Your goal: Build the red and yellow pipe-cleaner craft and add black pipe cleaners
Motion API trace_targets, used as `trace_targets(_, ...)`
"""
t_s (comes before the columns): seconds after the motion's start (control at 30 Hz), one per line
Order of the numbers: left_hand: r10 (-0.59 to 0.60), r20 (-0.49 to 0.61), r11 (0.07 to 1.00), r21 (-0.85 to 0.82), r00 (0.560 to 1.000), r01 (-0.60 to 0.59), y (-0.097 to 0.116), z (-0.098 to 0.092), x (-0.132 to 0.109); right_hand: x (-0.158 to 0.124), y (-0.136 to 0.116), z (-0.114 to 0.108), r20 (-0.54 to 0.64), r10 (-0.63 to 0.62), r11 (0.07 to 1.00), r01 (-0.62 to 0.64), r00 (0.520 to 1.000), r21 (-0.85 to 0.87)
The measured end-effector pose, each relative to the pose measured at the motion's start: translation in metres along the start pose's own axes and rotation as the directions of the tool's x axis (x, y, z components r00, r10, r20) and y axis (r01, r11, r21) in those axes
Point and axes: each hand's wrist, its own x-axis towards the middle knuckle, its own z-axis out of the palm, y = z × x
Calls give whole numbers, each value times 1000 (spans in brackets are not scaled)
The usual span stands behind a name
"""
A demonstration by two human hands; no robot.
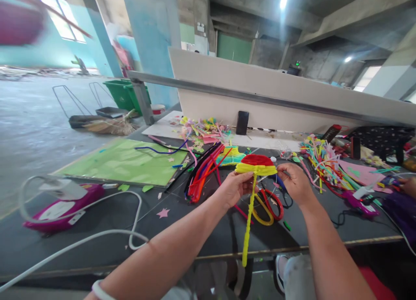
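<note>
A craft piece made of fuzzy pipe cleaners [258, 160], with a red dome and a yellow band below it, is held up over the table. My left hand [238, 189] is closed on its lower left part. From the band a twisted yellow pipe cleaner [248, 230] hangs past the table edge. My right hand [294, 183] pinches at the right end of the band; its fingertips partly hide what they grip. Under the hands lie looped handles, one yellow [264, 213] and one red [276, 204], seemingly of scissors. A bundle of red and black pipe cleaners [204, 172] lies left of them.
A green sheet [126, 161] lies at left, near a purple power strip [65, 207] with a white cable. A phone [242, 122] leans on the white divider [292, 92]. Piles of coloured pipe-cleaner pieces [320, 154] lie behind. Another person's hand [408, 185] shows at far right.
</note>
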Motion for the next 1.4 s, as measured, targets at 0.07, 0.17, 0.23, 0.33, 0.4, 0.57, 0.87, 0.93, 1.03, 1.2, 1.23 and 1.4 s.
trace_targets(0.07, 1, 2, 1000, 2, 1000, -1, -1, -1, 0, 0, 1, 1, 19, 3, 1000, -3, 1000, -2)
trace_targets(0.17, 7, 4, 1000, 6, 1000, -7, -1, -2, 1, -1, 2, 2, 41, 0, 1000, 0, 999, 2)
trace_targets(0.23, 8, 4, 1000, 4, 1000, -8, -1, -2, 1, -1, 1, 3, 52, -2, 1000, 1, 999, 10)
trace_targets(0.33, 3, -1, 1000, 4, 1000, -3, 0, -1, 0, -1, -2, 2, 74, 12, 1000, -13, 997, 19)
trace_targets(0.4, 2, -3, 1000, 5, 1000, -2, 1, -1, 0, -2, -5, 1, 80, 22, 1000, -24, 997, 19)
trace_targets(0.57, 3, -6, 1000, 9, 1000, -2, 0, -1, 1, -2, -9, -1, 96, 57, 998, -60, 994, 35)
trace_targets(0.87, 18, -6, 1000, 26, 1000, -18, -1, -2, 1, -4, -9, 2, 142, 140, 979, -158, 980, 125)
trace_targets(0.93, 16, -8, 999, 29, 1000, -16, -2, -2, 1, -4, -10, 2, 151, 155, 971, -179, 976, 157)
trace_targets(1.03, 32, -11, 999, 37, 999, -31, -2, -1, 1, -4, -14, -1, 150, 222, 937, -253, 963, 240)
trace_targets(1.2, 53, -44, 997, 58, 998, -50, -3, 1, 0, -3, -27, -5, 75, 380, 859, -382, 922, 343)
trace_targets(1.23, 56, -51, 997, 57, 997, -54, -3, 2, 0, -3, -29, -5, 59, 387, 869, -386, 920, 311)
trace_targets(1.4, 85, -42, 995, 45, 995, -84, -4, 1, 0, -3, -35, 3, 21, 377, 924, -377, 926, 67)
